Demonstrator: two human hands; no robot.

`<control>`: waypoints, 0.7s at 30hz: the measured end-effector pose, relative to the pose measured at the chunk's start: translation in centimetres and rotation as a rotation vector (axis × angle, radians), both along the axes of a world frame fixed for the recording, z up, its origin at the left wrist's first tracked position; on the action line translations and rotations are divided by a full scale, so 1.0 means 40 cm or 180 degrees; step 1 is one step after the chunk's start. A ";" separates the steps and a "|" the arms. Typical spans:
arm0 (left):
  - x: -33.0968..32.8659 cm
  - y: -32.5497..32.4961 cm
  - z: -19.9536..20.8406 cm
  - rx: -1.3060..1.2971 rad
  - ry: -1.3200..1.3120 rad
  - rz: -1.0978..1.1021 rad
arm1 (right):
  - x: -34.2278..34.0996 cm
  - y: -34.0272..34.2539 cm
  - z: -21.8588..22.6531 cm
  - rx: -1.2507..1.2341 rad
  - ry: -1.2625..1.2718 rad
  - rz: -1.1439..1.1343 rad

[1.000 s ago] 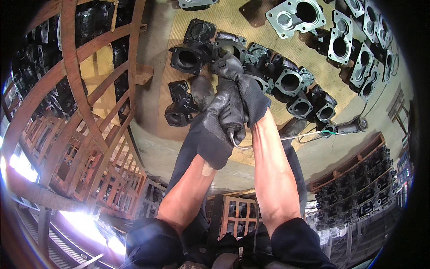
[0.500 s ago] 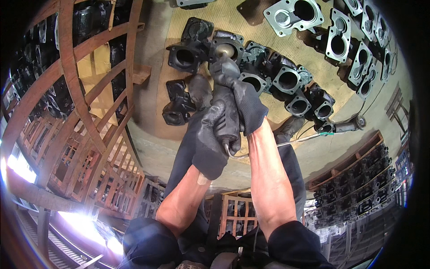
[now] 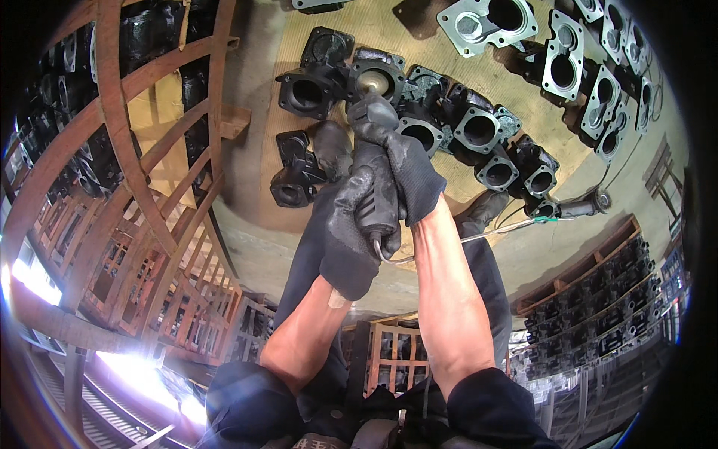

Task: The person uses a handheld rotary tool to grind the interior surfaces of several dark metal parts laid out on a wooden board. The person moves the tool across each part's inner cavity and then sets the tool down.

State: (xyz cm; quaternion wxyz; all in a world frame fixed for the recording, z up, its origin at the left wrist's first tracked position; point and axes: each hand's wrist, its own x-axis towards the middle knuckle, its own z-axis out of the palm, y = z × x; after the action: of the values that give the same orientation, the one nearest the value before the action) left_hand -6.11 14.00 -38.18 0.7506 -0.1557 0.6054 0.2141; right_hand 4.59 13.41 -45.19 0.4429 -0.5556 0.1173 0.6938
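Observation:
Both my hands wear black gloves and are closed round a black straight die grinder [image 3: 378, 213]. My left hand [image 3: 348, 224] grips the rear of its body, near where a cord comes out. Farther forward, my right hand [image 3: 404, 153] wraps round its front part. The grinder's front end points into the round opening of a dark metal casting [image 3: 383, 57]. A pale, blurred glow shows inside that opening, and the tip itself cannot be made out. Beside it on the left stands another dark casting [image 3: 327, 49], apart from my hands.
More castings [image 3: 479, 129] line up to the right on a tan mat [image 3: 258, 168]. Castings with bright machined faces [image 3: 562, 56] lie farther right. A brown slatted crate [image 3: 112, 97] rises at my left. The cord [image 3: 490, 232] runs right, past my leg. Stacked castings [image 3: 591, 307] fill the lower right.
The view has shifted very slightly. My hands keep their grip on the die grinder, its front end still at the same casting's opening.

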 end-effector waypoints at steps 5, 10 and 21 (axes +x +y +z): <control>-0.011 -0.003 -0.001 0.0036 -0.0114 -0.0070 | -0.004 -0.005 0.008 0.0698 -0.0378 0.0116; -0.009 -0.002 -0.025 0.0056 0.0160 -0.0070 | 0.005 0.018 0.027 0.0031 -0.0178 0.0237; -0.028 0.009 -0.092 -0.0015 -0.0324 0.0195 | 0.012 0.048 -0.026 -0.0281 0.0552 -0.0549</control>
State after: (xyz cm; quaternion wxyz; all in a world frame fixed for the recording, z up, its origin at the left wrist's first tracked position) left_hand -7.24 14.34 -41.85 0.7732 -0.1865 0.5619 0.2274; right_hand 5.08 15.32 -46.24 0.4642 -0.5004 0.2329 0.6928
